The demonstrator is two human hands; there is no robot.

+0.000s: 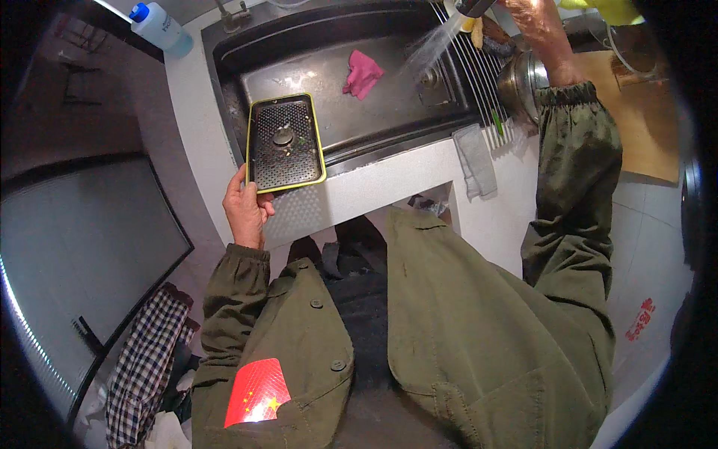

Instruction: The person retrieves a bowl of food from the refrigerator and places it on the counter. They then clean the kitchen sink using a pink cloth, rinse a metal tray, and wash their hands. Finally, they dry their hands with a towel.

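Observation:
My left hand [247, 210] grips the near left corner of a black perforated strainer tray [283, 163] with a yellow-green rim, over the sink's near left edge. Bits of food lie on the tray around its round middle knob. My right hand [524, 8] reaches to the top edge of the picture, by the faucet [474, 7]; its fingers are cut off, so its hold cannot be told. A spray of water [435, 45] falls from the faucet towards the drain [431, 78]. A pink cloth [362, 74] lies crumpled on the bottom of the dark metal sink [314, 106].
A blue-capped bottle [165, 31] stands on the counter left of the sink. Right of the basin are a wire rack [477, 73], a metal pot [521, 78] and a wooden board [645, 134]. A grey cloth [475, 163] hangs over the counter's front edge.

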